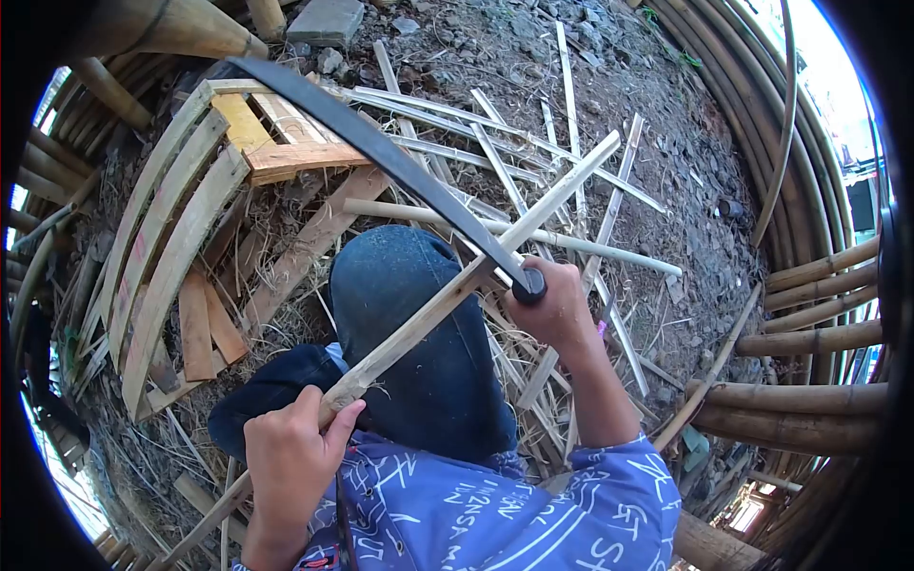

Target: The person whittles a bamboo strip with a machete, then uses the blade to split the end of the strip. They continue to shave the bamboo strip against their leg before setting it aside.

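My right hand (pixel 554 306) is closed around the dark handle of a machete (pixel 386 152). Its long, slightly curved blade points up and to the left. A split bamboo strip (pixel 416 333) runs diagonally across my lap, and the blade lies over it close to the handle. How deep the edge sits in the strip cannot be made out. My left hand (pixel 297 452) wraps around the strip's lower part, thumb along the top. Beyond the blade, the strip's pale upper end sticks out to the upper right.
A slatted wooden crate (pixel 181 228) stands at the left. Several split bamboo strips (pixel 495 157) and shavings litter the ground ahead. A pale bamboo pole (pixel 571 242) lies beyond my knee. Stacked bamboo poles (pixel 809 411) line the right side. A grey block (pixel 325 21) rests at the back.
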### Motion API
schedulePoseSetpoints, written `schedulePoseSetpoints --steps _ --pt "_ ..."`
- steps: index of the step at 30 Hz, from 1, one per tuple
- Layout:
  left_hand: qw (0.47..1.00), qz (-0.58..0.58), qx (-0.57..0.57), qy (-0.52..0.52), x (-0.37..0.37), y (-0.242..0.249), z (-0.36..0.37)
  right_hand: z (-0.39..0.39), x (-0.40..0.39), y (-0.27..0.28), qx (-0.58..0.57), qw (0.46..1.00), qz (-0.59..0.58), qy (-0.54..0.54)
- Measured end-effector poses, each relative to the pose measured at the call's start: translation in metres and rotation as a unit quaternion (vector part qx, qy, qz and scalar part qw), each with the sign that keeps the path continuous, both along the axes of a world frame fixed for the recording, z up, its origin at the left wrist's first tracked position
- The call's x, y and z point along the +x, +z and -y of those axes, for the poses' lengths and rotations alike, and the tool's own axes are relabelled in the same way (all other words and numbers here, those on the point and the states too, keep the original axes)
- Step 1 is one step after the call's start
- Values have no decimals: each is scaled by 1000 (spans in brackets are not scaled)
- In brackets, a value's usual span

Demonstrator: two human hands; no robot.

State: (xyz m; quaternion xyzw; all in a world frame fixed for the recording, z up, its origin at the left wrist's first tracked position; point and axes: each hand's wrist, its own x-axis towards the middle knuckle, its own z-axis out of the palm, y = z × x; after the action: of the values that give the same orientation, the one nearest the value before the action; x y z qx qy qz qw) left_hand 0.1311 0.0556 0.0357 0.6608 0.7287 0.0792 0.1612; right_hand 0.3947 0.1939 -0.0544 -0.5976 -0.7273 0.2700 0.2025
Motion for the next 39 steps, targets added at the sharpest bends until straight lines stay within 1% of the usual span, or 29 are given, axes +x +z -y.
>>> schedulePoseSetpoints --steps 2,3,4,6,7,8,11,12,14,16,17,18,20,21,22,24,25,26,28,29,30,32,33,34,35,36,38,39 --pt "1000 11 0 0 0 0 1 -5 1 -5 20 998 -38 35" --pt "1000 19 2 -3 -1 -1 1 -9 -1 -3 -20 999 8 31" --pt "1000 23 -2 -1 -1 -1 2 -13 -1 -4 -24 999 12 33" --pt "1000 26 -8 -4 -1 -1 3 -18 2 -9 67 996 5 63" --pt "999 30 -12 -2 -1 0 4 -22 3 -15 112 990 28 75" --pt "999 30 -12 -1 -1 1 4 -26 6 -18 109 991 31 76" --pt "1000 28 -13 3 -3 3 5 -44 21 -27 47 998 28 10" --pt "1000 25 -15 3 -3 4 5 -52 30 -34 91 996 0 1" --pt "1000 15 -25 8 -3 11 4 -66 51 -49 128 992 15 -12" --pt "999 4 -33 13 -4 16 1 -73 63 -52 72 992 55 -88" --pt "999 0 -45 14 -6 19 0 -75 78 -62 74 992 63 -77" --pt "998 -4 -55 16 -7 20 -2 -71 78 -59 79 992 59 -73" --pt "998 -5 -56 25 -12 18 -3 -54 78 -55 -5 988 -44 -149" --pt "998 -2 -60 25 -14 16 -3 -48 84 -58 -28 987 -65 -148" --pt "998 -4 -60 22 -15 15 -3 -39 80 -52 -28 986 -67 -150" --pt "998 -13 -62 24 -16 12 -5 -21 67 -31 -72 948 -247 -187" --pt "998 -13 -61 17 -17 11 -6 -13 62 -25 -66 934 -294 -193" --pt "998 -12 -64 23 -18 10 -6 -5 61 -25 -62 932 -295 -199" --pt "998 -11 -63 24 -19 6 -6 8 60 -29 -92 867 -427 -238" --pt "998 -1 -57 26 -20 4 -5 14 58 -32 -103 833 -474 -267" --pt "998 8 -52 29 -20 1 -4 19 52 -32 -113 797 -510 -303" --pt "998 18 -52 32 -21 -4 -2 25 44 -34 -128 744 -564 -335" --pt "997 29 -56 36 -21 -6 -1 27 46 -36 -124 741 -568 -335" --pt "998 26 -51 33 -21 -9 1 29 51 -39 -172 640 -671 -332" --pt "997 45 -49 40 -21 -13 4 30 56 -43 -216 525 -759 -318" --pt "996 64 -46 49 -22 -14 4 33 60 -47 -238 436 -817 -291" --pt "995 71 -49 54 -19 -13 4 39 58 -54 -247 335 -857 -306" --pt "995 78 -44 49 -19 -15 4 42 54 -53 -255 317 -866 -292"
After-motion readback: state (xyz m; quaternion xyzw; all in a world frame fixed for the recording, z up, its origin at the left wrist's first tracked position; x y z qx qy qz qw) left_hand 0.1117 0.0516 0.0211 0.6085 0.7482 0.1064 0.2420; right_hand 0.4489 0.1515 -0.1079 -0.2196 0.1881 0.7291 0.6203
